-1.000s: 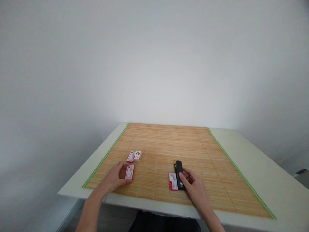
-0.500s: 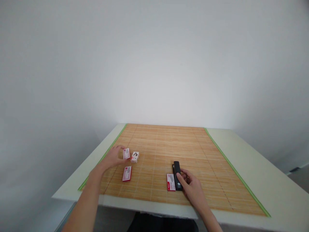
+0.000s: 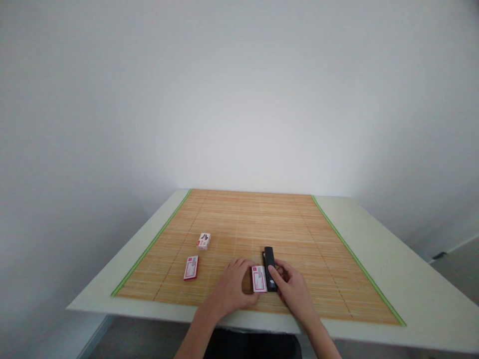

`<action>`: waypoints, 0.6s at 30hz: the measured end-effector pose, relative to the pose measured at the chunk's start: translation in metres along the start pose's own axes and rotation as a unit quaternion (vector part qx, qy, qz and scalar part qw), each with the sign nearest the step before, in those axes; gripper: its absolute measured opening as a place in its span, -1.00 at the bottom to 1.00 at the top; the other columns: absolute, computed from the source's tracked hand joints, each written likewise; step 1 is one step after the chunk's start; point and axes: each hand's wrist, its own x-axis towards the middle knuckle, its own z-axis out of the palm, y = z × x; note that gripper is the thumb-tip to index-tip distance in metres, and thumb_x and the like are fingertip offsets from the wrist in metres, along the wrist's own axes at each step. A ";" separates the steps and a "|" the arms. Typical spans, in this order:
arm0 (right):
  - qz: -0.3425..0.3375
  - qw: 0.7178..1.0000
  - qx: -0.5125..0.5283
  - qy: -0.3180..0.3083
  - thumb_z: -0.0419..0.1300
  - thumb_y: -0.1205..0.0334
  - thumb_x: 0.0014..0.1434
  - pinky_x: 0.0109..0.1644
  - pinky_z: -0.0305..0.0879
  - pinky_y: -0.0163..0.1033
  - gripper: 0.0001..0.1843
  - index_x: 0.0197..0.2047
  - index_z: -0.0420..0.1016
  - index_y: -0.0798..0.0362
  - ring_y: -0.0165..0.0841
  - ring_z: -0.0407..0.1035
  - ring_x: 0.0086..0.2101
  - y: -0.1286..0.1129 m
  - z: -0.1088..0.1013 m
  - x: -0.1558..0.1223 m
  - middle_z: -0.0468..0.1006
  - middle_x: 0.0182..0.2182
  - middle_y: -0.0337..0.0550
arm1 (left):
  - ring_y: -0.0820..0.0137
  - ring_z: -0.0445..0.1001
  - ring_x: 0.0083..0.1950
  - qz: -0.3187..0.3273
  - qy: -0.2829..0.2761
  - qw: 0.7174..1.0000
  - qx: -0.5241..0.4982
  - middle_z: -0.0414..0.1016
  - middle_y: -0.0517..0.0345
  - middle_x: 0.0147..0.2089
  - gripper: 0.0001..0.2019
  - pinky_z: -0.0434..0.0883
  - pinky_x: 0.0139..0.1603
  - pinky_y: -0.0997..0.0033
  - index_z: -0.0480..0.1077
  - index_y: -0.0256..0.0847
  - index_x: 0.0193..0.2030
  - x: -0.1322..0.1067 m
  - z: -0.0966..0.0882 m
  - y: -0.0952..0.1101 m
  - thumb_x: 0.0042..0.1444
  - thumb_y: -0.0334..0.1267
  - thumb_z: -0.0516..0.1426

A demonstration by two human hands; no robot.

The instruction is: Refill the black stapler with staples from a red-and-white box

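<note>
My left hand (image 3: 236, 286) grips a small white box with a red border (image 3: 259, 278) between thumb and fingers. This box sits just left of a black stapler (image 3: 270, 269), where it covers the spot of another red-and-white box. Whether it rests on that box or hovers over it I cannot tell. The stapler lies lengthwise on the mat, pointing away from me, and my right hand (image 3: 294, 285) holds its right side with the thumb on top.
To the left lies another red-bordered white box (image 3: 191, 268). Behind it is a smaller white box with a dark picture (image 3: 204, 241). A bamboo mat with green edges (image 3: 247, 214) covers much of the white table (image 3: 377, 234), which meets a wall at the back.
My left hand has carried the red-bordered box from the far left over to the stapler's left side. My right hand stays on the stapler. The view has shifted slightly.
</note>
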 end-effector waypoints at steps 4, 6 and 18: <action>0.026 0.999 0.019 -0.027 0.15 -0.28 0.26 -0.63 0.16 -0.34 -0.39 0.05 0.55 0.07 -0.43 0.29 -0.66 0.001 0.001 -0.002 0.41 -0.55 -0.31 | 0.14 0.38 0.14 0.011 -0.015 1.000 -0.012 0.46 0.14 0.10 -0.39 0.31 0.22 0.13 0.37 0.01 0.12 0.005 0.001 -0.004 -0.14 -0.29 0.36; 0.037 0.998 0.025 -0.037 0.14 -0.29 0.25 -0.67 0.15 -0.35 -0.38 0.07 0.53 0.07 -0.44 0.28 -0.69 0.001 0.000 -0.002 0.40 -0.55 -0.33 | 0.13 0.39 0.12 0.012 -0.025 0.999 -0.018 0.48 0.14 0.08 -0.37 0.32 0.20 0.13 0.37 0.02 0.13 0.008 0.002 -0.004 -0.16 -0.30 0.36; 0.061 0.996 0.062 -0.029 0.18 -0.32 0.21 -0.70 0.14 -0.37 -0.31 0.15 0.49 0.07 -0.44 0.27 -0.70 0.006 -0.003 -0.002 0.39 -0.59 -0.34 | 0.06 0.24 0.38 -0.049 0.036 0.998 0.023 0.25 0.04 0.38 -0.13 0.22 0.39 -0.01 0.16 0.09 0.42 -0.028 -0.042 -0.033 -0.03 0.03 0.38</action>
